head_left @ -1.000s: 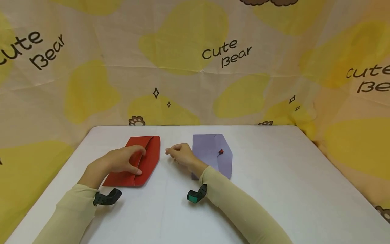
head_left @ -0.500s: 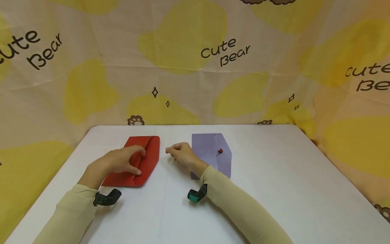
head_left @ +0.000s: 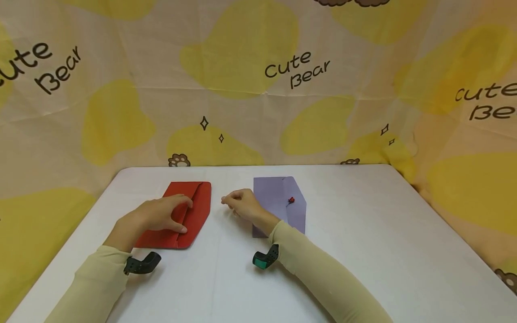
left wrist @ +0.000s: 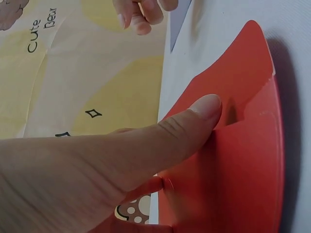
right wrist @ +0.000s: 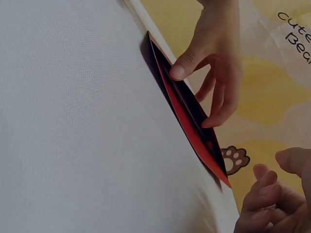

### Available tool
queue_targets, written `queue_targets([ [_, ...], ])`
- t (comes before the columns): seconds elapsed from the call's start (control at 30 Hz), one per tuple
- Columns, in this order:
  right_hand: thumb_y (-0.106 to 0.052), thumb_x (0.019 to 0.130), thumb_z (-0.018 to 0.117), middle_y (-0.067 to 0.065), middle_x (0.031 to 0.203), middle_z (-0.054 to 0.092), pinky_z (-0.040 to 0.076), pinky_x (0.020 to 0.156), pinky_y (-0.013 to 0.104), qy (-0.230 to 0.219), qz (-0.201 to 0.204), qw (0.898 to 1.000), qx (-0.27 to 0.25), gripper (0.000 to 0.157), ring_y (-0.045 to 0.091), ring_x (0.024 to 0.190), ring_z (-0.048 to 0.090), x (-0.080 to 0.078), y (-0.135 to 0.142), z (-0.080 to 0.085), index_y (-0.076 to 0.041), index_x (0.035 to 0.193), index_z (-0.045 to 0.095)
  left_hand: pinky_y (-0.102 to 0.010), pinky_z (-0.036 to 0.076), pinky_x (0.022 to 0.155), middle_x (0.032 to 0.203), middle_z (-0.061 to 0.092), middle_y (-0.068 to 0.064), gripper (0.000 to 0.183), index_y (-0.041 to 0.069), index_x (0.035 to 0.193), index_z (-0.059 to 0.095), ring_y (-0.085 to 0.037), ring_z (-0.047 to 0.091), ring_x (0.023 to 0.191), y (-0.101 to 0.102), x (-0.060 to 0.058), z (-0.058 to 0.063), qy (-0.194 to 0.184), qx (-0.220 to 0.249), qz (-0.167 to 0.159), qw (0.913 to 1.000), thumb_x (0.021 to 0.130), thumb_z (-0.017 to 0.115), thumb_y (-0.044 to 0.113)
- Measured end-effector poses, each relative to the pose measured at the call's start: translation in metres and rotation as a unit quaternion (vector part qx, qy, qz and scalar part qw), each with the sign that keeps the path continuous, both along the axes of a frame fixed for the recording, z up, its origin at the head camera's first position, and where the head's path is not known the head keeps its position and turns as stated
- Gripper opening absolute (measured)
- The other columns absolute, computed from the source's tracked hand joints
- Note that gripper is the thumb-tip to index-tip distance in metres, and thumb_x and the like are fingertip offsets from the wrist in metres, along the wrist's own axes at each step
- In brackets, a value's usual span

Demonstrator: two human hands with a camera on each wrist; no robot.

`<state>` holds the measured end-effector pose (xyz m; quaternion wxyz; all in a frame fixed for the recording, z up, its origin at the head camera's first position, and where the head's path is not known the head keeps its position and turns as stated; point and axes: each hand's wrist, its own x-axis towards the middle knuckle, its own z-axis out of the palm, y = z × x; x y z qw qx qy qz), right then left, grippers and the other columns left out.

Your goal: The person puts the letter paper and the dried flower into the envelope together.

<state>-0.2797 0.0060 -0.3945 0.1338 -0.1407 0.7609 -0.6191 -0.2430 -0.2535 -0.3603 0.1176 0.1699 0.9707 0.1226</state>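
A red envelope [head_left: 198, 214] lies on the table at left, flap unfolded to the right. My left hand [head_left: 159, 213] is on it, thumb and fingers bent at the edge of its pocket. In the right wrist view, the pocket's mouth gapes, with the left thumb [right wrist: 178, 72] and fingers on its upper lip. My right hand [head_left: 244, 204] hovers between the two envelopes, fingers loosely curled, with nothing seen in them. Beneath its wrist lies a purple envelope [head_left: 268, 193], partly hidden by that arm. A small red flower [head_left: 291, 200] rests on the purple flap.
The white tabletop [head_left: 363, 215] extends on both sides and toward the front. A yellow patterned cloth [head_left: 226, 58] hangs behind the table. Black wrist cameras [head_left: 143, 263] sit on both wrists, close above the table.
My right hand has shifted very slightly to the right. The left hand stays on the red envelope, and the view tilts a little.
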Motion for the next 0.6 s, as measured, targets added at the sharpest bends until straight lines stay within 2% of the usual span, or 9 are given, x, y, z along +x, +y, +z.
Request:
queue_targets([
  [0.23, -0.016, 0.098, 0.064, -0.005, 0.068, 0.051, 0.035, 0.049, 0.019, 0.023, 0.033, 0.999, 0.03, 0.03, 0.005, 0.051, 0.042, 0.002, 0.008, 0.003, 0.013, 0.107, 0.069, -0.065, 0.051, 0.091, 0.138, 0.055, -0.014, 0.07, 0.022, 0.133, 0.056, -0.04, 0.054, 0.12, 0.001, 0.002, 0.002, -0.001, -0.017, 0.002, 0.9998, 0.075, 0.086, 0.047],
  [0.43, -0.014, 0.097, 0.065, -0.004, 0.066, 0.052, 0.041, 0.051, 0.019, 0.036, 0.037, 0.998, 0.039, 0.029, 0.005, 0.051, 0.044, 0.0, 0.015, 0.002, 0.013, 0.107, 0.069, -0.066, 0.049, 0.093, 0.141, 0.055, -0.014, 0.072, 0.023, 0.136, 0.054, -0.041, 0.054, 0.124, 0.001, 0.004, 0.002, 0.007, -0.024, -0.001, 0.9997, 0.076, 0.085, 0.048],
  [0.6, -0.016, 0.098, 0.065, -0.001, 0.068, 0.054, 0.041, 0.052, 0.02, 0.045, 0.039, 0.997, 0.058, 0.029, 0.006, 0.053, 0.046, -0.001, 0.023, 0.002, 0.011, 0.107, 0.07, -0.067, 0.047, 0.095, 0.144, 0.054, -0.012, 0.077, 0.023, 0.141, 0.052, -0.042, 0.053, 0.128, 0.001, 0.004, 0.002, 0.013, -0.02, -0.004, 0.9997, 0.077, 0.086, 0.047],
])
